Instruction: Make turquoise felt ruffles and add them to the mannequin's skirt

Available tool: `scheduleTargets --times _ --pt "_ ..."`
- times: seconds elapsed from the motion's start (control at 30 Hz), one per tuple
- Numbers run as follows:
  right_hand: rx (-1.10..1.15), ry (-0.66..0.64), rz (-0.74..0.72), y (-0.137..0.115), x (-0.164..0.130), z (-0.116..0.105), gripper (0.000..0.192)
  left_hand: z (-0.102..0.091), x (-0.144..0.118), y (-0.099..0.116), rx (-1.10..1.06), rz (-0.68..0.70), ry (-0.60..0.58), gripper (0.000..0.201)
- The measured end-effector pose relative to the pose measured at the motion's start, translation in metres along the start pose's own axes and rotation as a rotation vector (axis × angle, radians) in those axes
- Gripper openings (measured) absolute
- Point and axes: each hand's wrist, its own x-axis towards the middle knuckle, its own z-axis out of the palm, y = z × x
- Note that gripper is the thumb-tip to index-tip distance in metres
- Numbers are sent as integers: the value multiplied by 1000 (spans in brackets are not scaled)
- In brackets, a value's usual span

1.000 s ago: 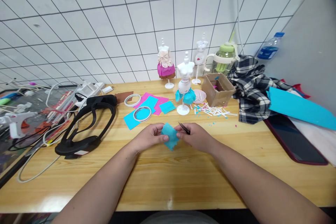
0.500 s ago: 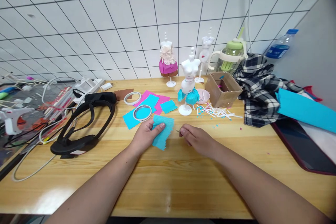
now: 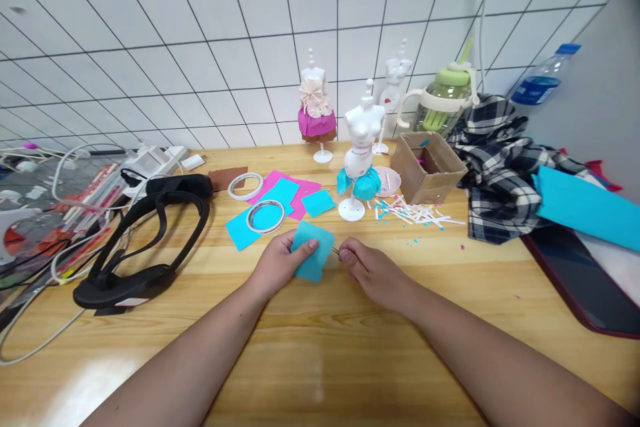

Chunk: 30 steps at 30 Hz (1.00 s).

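Between the thumb and fingers of my left hand (image 3: 283, 259) is a piece of light blue crepe paper (image 3: 314, 265), held up above the table with its jagged edge facing right. My right hand (image 3: 367, 265) pinches what look like thin metal tweezers (image 3: 336, 251); only their tips show, close to the paper's right edge. Behind my hands a small white dress form (image 3: 361, 130) wears puffed blue paper around its hips. Two tape rolls (image 3: 266, 217) lie beyond my left hand, among blue sheets (image 3: 243, 231) and pink sheets (image 3: 305, 199).
Two more dress forms stand at the wall, one in a pink skirt (image 3: 317, 121). White paper strips (image 3: 413, 212) lie by a cardboard box (image 3: 433, 177). A black headset (image 3: 145, 240) and cables are left; plaid cloth (image 3: 493, 180), a jug (image 3: 443, 103) and a dark tablet (image 3: 575, 280) are right.
The tweezer tips have come up to the paper's right edge. The paper has turned slightly in my left hand. The camera view has shifted a little.
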Motion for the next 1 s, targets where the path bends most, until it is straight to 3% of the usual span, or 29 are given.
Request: scheduleTargets --times 0.37,1.0 --pt "97 -7 -6 -3 0 4 31 1 -2 1 -66 -46 -14 40" --pt "60 -8 -31 -1 1 7 26 1 0 0 -47 -20 -43 36"
